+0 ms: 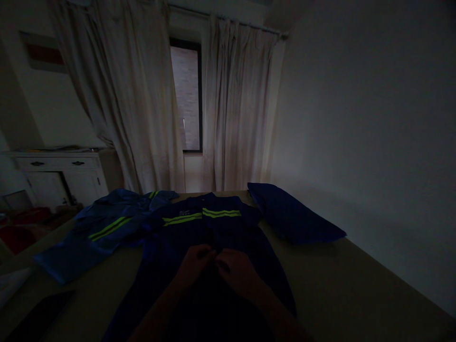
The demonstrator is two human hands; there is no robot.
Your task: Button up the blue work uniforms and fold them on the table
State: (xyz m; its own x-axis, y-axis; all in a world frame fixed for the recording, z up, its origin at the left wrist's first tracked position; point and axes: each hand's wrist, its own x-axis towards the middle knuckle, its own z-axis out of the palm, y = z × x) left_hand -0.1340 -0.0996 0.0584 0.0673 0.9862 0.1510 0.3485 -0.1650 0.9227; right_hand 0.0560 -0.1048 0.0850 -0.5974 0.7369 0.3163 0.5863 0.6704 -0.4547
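A dark blue work jacket [199, 228] with yellow-green reflective stripes lies flat on the bed [356, 285], its collar toward the window. My left hand [194, 268] and my right hand [237, 270] meet over the middle front of the jacket, fingers curled and pinched at its front opening. The room is dim, so what the fingertips grip is hard to make out. A second, lighter blue garment [103, 230] with the same stripes lies spread to the left of the jacket.
A dark blue pillow [292, 213] rests against the wall at the right. White curtains [142, 109] flank a window [187, 95] behind the bed. A white cabinet [60, 175] stands at the left, and a dark flat object [39, 316] lies near the bed's front left.
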